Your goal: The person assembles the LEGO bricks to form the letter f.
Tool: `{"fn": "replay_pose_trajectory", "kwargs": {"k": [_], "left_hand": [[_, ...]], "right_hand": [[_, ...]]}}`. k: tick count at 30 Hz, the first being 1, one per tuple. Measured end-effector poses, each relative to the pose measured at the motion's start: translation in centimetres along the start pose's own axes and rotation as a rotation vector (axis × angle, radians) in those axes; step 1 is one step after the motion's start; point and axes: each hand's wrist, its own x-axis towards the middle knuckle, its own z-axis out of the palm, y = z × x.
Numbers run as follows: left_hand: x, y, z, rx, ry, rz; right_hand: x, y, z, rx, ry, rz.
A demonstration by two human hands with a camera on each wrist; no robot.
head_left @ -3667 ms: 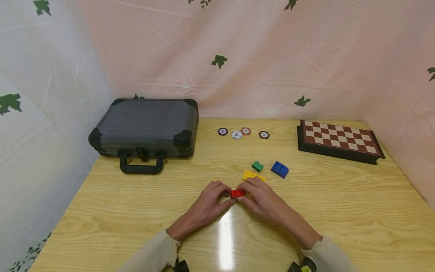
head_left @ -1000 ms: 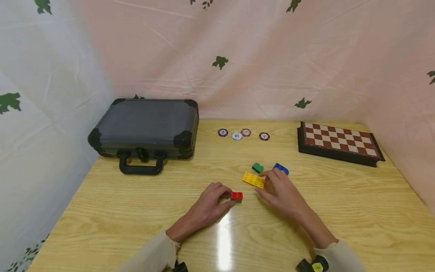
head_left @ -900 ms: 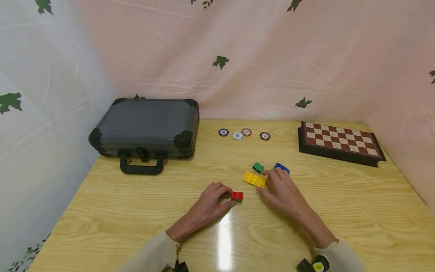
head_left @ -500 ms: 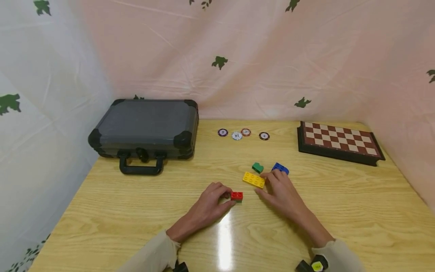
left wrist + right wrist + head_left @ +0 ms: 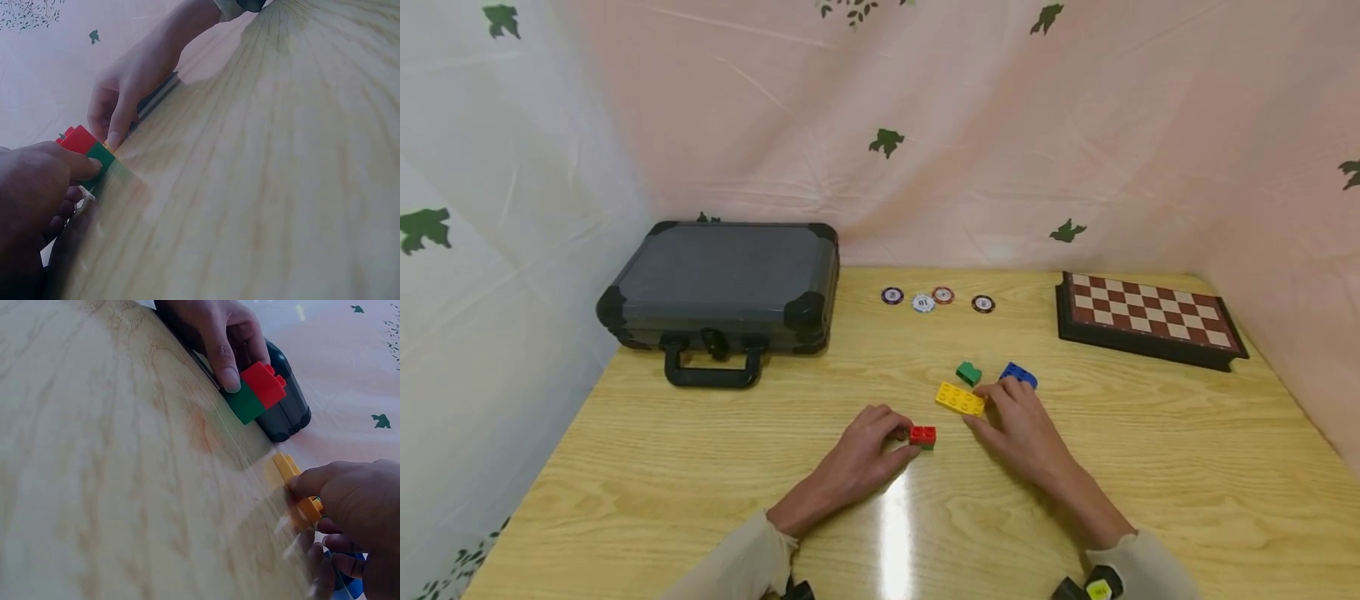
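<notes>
A red toy building brick (image 5: 922, 435) sits stacked on a green brick (image 5: 242, 405), low at the tabletop. My left hand (image 5: 859, 450) pinches this stack from its left side, thumb against the green part in the left wrist view. To the right, my right hand (image 5: 1024, 433) has thumb and index finger around the right end of a yellow brick (image 5: 958, 399) with two rows of studs, lying on the table. Just behind it is a small green brick (image 5: 968, 372) with a curved end. A blue brick (image 5: 1019, 373) lies behind my right fingers, partly covered.
A dark grey hard case (image 5: 722, 279) lies at the back left, handle (image 5: 712, 377) toward me. Several poker chips (image 5: 923, 303) are spread near the back edge. A folded chessboard (image 5: 1150, 315) lies at the back right. Patterned cloth (image 5: 970, 125) hangs behind the wooden table (image 5: 1150, 467).
My right hand has left the red and green stack and moved right to the yellow brick. My left hand has kept its hold on the stack. Over the last second, little has changed.
</notes>
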Motion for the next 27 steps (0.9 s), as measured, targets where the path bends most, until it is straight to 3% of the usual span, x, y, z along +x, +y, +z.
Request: {"fn": "replay_pose_trajectory", "kwargs": {"k": [12,20,27], "left_hand": [[0.0,0.0,0.0,-0.006,-0.011,-0.007],[0.0,-0.1,-0.1,-0.007,-0.005,0.002],[0.0,-0.1,0.0,-0.006,0.005,0.016]], "right_hand": [[-0.1,-0.6,-0.2,0.136,-0.041,0.075],[-0.2,-1.4,-0.1,0.252,-0.031,0.03],[-0.3,-2.2,-0.3,0.254,-0.004,-0.028]]}}
